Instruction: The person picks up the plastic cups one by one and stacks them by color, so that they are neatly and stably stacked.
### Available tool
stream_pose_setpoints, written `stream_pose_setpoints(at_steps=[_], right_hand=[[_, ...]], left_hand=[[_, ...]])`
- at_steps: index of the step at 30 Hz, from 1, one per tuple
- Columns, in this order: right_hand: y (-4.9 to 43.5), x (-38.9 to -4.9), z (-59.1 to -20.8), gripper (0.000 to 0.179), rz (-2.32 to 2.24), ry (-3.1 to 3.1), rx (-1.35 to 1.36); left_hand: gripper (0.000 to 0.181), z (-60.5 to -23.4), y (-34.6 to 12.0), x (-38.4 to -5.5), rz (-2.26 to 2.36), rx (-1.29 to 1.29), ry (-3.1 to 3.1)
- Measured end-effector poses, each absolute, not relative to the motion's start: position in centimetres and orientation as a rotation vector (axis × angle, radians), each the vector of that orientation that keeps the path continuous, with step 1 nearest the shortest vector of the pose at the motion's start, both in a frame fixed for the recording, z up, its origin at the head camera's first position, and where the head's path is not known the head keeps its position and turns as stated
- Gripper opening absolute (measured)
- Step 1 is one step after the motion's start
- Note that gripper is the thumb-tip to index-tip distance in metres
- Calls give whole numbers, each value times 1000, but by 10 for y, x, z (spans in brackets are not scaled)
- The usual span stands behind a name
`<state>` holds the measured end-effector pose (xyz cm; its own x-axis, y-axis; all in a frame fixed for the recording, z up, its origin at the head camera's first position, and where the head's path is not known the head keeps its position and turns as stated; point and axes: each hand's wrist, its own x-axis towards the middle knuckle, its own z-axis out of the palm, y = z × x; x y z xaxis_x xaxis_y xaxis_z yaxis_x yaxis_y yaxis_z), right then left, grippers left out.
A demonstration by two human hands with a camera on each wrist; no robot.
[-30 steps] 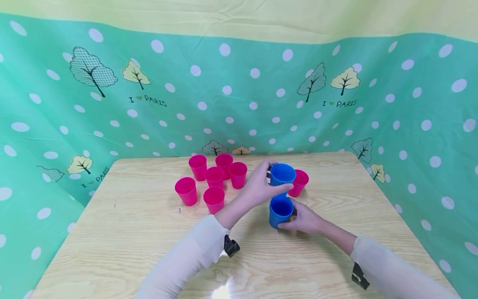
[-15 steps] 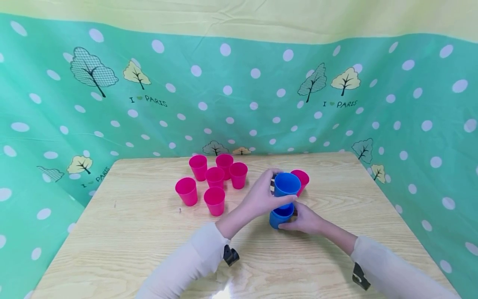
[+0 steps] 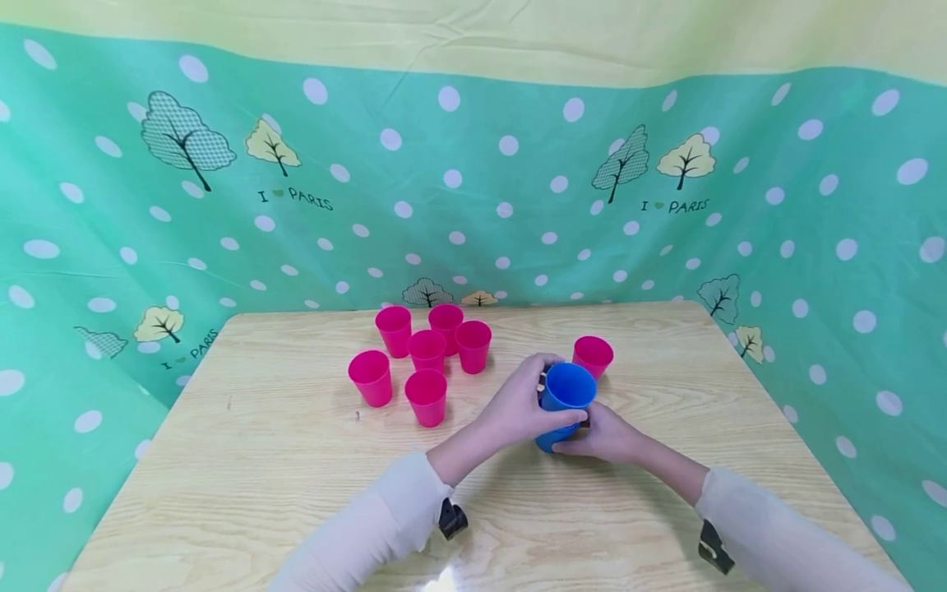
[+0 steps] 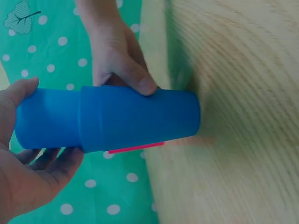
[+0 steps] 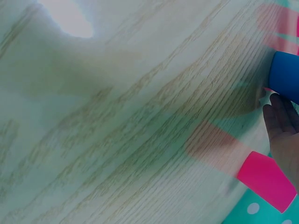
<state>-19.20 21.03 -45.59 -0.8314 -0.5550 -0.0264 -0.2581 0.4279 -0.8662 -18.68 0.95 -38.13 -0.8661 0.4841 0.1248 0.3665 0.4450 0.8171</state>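
An upper blue cup sits partly inside a lower blue cup, whose base stands on the table. My left hand grips the upper one near its rim, thumb on the near side and fingers round the far side. Lower down, my right hand holds the lower cup from the right, its thumb showing along the wall in the left wrist view. A pink cup stands just behind the blue ones. In the right wrist view, the right fingers lie against the blue wall.
Several pink cups stand upright in a loose group left of the hands, the nearest pink cup toward the front. A green dotted curtain hangs behind the wooden table and along its sides.
My left hand has brought the upper blue cup down and slightly right, from above the lower cup to partly inside it. The right hand and lower cup have stayed in place.
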Motion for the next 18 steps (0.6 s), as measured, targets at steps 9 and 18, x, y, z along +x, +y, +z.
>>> stream_pose_setpoints(at_steps=[9,18], right_hand=[[211,-194,-457,70,-1349,2371,-705],[211,-194,-458,67,-1342,2390,-677]], left_hand=[[76,-399,9,-187,1356,768,2600],[72,-409,8,-187,1349,799,2623]])
